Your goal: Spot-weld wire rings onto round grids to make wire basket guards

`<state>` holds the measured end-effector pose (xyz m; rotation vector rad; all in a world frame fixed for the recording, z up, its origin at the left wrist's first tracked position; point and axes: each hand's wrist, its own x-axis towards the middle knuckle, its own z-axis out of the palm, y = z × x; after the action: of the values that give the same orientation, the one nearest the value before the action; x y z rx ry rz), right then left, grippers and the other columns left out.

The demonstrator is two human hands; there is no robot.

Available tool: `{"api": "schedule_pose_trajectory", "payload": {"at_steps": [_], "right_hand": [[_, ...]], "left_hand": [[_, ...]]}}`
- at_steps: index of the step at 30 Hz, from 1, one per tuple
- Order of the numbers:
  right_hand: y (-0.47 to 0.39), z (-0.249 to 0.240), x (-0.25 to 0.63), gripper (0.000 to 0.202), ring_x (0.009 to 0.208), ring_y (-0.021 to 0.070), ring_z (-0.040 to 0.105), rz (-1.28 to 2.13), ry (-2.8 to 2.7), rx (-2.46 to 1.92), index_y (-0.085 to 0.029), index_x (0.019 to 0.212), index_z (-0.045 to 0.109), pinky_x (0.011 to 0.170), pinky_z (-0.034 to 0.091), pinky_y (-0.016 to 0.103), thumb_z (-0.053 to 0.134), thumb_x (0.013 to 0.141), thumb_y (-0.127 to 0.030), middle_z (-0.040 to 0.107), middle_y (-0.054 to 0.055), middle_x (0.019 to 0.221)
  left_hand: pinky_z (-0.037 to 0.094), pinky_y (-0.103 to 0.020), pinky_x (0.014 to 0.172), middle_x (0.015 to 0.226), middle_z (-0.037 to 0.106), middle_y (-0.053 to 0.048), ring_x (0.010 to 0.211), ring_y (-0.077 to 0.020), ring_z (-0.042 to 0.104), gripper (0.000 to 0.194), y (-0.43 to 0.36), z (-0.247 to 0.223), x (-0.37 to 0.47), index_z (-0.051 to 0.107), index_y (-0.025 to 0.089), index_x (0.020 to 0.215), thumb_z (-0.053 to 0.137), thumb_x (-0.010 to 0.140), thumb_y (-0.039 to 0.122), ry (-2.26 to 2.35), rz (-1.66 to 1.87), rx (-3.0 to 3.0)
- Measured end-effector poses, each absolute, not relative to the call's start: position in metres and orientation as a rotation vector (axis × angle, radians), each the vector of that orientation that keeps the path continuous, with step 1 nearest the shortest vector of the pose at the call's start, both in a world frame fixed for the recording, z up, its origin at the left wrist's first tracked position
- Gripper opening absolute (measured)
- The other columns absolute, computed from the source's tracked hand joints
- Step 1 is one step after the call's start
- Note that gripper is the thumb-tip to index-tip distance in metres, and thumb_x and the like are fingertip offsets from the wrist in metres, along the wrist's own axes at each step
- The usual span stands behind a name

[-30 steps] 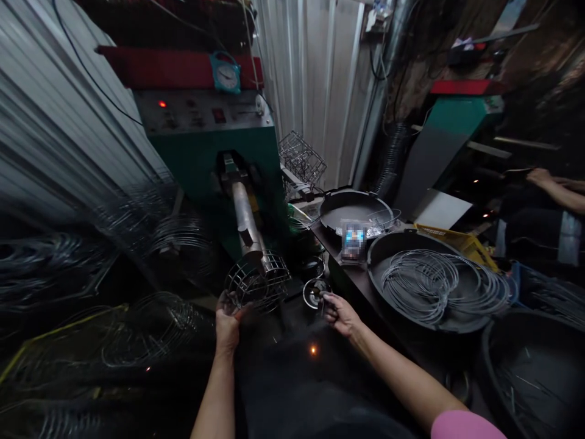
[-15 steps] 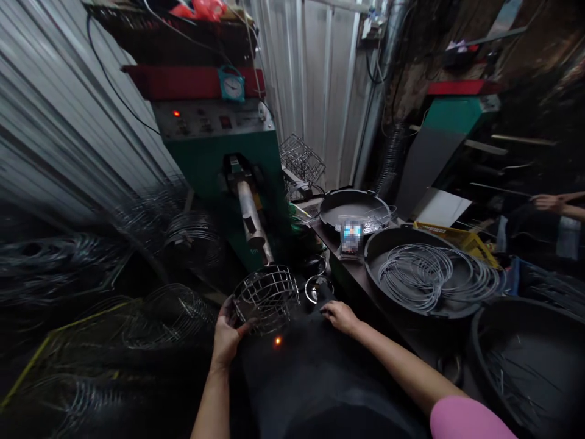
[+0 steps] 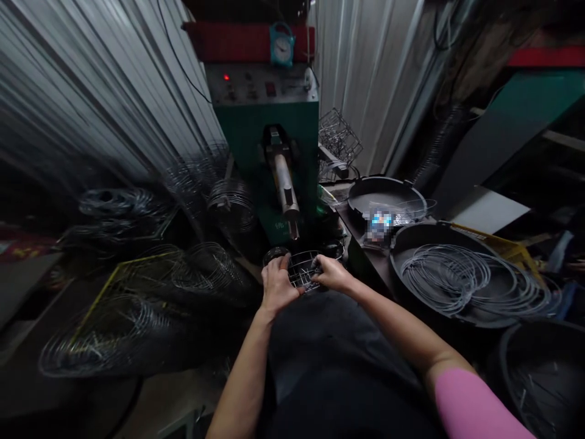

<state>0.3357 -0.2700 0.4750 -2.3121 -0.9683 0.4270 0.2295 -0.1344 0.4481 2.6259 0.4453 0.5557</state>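
A round wire basket (image 3: 304, 268) is held low in front of the green machine (image 3: 292, 119). My left hand (image 3: 278, 283) is closed on the basket's left side, with the thumb toward its near edge. On the right side, my right hand (image 3: 331, 272) has its fingers pinched at the basket; whether it also holds a small piece is too dark to tell. The machine's metal arm (image 3: 286, 183) points down just beyond the basket. A dark apron covers the lap below both hands.
Black round trays, one with wire rings (image 3: 448, 274), stand at the right. Bundles of wire rings (image 3: 210, 268) lie at the left beside a yellow edge. A blue clock (image 3: 281, 46) hangs on the machine; wire racks (image 3: 340, 143) stand behind.
The view has swung, shifting the machine rightward in the picture. My right hand has come to the basket's right side, and the basket is turned. The orange spark near it is gone.
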Motion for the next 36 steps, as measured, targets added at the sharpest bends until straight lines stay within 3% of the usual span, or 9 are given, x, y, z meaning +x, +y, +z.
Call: {"api": "schedule_pose_trajectory", "payload": {"at_steps": [4, 12, 17, 36], "right_hand": [[-0.266, 0.461, 0.327, 0.020, 0.072, 0.0154, 0.061, 0.269, -1.001, -2.303, -0.020, 0.091, 0.060, 0.064, 0.042, 0.022, 0.059, 0.072, -0.012, 0.066, 0.000, 0.078], [-0.274, 0.447, 0.340, 0.022, 0.092, 0.0163, 0.062, 0.362, -1.371, -1.960, -0.017, 0.099, 0.064, 0.082, 0.047, 0.026, 0.052, 0.082, -0.012, 0.067, 0.006, 0.096], [-0.278, 0.454, 0.346, 0.031, 0.092, 0.0184, 0.061, 0.294, -1.571, -2.000, -0.016, 0.109, 0.061, 0.079, 0.048, 0.028, 0.061, 0.078, -0.017, 0.064, 0.008, 0.100], [-0.260, 0.434, 0.360, 0.016, 0.083, 0.0161, 0.064, 0.074, -1.595, -1.903, -0.016, 0.095, 0.066, 0.073, 0.050, 0.025, 0.058, 0.081, -0.014, 0.066, 0.008, 0.091]], "left_hand": [[0.033, -0.042, 0.101, 0.122, 0.048, -0.013, 0.117, -0.0296, 0.042, 0.086, -0.132, 0.448, 0.231, 0.038, 0.016, 0.129, 0.073, 0.051, 0.030, 0.457, 0.530, 2.614], [0.035, -0.041, 0.101, 0.124, 0.048, -0.013, 0.118, -0.0293, 0.043, 0.081, -0.124, 0.450, 0.236, 0.042, 0.015, 0.127, 0.070, 0.053, 0.032, 0.490, 0.433, 2.576], [0.035, -0.043, 0.101, 0.124, 0.048, -0.012, 0.118, -0.0305, 0.042, 0.081, -0.121, 0.451, 0.240, 0.041, 0.017, 0.128, 0.070, 0.054, 0.033, 0.495, 0.436, 2.562], [0.036, -0.041, 0.101, 0.124, 0.049, -0.011, 0.118, -0.0280, 0.043, 0.083, -0.101, 0.445, 0.256, 0.043, 0.016, 0.127, 0.071, 0.050, 0.026, 0.416, 0.461, 2.451]]}}
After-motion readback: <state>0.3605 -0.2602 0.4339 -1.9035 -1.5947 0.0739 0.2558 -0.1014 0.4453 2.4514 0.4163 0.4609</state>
